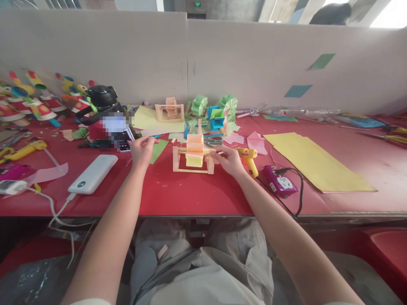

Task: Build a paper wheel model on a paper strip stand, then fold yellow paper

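Observation:
A small wooden frame [193,171] stands on the red tabletop in front of me. An orange and yellow folded-paper wheel [195,149] sits on a thin stick across its uprights. At the right upright, my right hand [227,159] has its thumb and fingertips closed on the stick's end. My left hand [143,151] hovers left of the frame, apart from it, with fingers loosely bent and nothing visible in them. Beneath and beside it lies a green paper sheet [159,151]. Just right of my right hand is a yellow glue gun [249,161].
Behind are a similar wooden frame [170,112], green paper wheels [228,104] and scissors [213,141]. Yellow sheets [314,161] and a purple power socket [280,180] lie right. A white power bank [93,174], phone [124,140] and black bottle [101,101] are left.

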Demonstrator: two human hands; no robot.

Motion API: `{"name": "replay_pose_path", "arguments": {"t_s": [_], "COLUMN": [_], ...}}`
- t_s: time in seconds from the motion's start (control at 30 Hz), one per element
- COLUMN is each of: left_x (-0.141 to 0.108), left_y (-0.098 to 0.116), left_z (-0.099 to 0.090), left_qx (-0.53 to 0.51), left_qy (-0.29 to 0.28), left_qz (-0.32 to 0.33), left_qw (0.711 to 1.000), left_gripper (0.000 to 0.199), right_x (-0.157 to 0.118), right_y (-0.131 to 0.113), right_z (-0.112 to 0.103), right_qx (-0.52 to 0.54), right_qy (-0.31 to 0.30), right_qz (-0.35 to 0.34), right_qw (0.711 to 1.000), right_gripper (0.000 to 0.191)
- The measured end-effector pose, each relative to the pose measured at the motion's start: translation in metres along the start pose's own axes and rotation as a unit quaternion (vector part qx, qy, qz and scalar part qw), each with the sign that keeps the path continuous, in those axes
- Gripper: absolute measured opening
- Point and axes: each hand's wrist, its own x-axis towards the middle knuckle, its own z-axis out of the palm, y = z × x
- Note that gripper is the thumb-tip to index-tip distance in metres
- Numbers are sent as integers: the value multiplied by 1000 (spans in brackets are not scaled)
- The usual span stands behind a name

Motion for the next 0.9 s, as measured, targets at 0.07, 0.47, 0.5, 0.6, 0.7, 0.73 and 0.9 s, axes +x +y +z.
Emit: {"name": "replay_pose_path", "arguments": {"t_s": [0.07, 0.47, 0.5, 0.6, 0.7, 0.73, 0.9], "left_x": [2, -3, -4, -6, -6, -5, -7], "left_y": [1, 2, 2, -1, -4, -5, -2], "left_z": [-1, 0, 1, 4, 5, 4, 0], "left_qx": [-49, -95, -97, -86, -74, -71, -117], "left_qy": [23, -17, -32, -63, -64, -67, -178], "left_qz": [-45, -57, -40, 1, 1, -5, 1], "left_qw": [998, 994, 994, 994, 995, 995, 977], "left_gripper": [26, 22, 22, 22, 22, 23, 27], "right_x": [0, 0, 0, 0, 0, 0, 0], "right_y": [0, -2, -2, -2, -2, -2, -2], "right_z": [0, 0, 0, 0, 0, 0, 0], "right_qx": [0, -6, -6, -4, -3, -3, -7], "right_qy": [-2, -2, -2, 1, 2, 2, 1], "right_qz": [0, 1, 2, 3, 3, 3, 4], "right_qw": [1000, 1000, 1000, 1000, 1000, 1000, 1000], "right_gripper": [34, 31, 31, 32, 33, 33, 34]}}
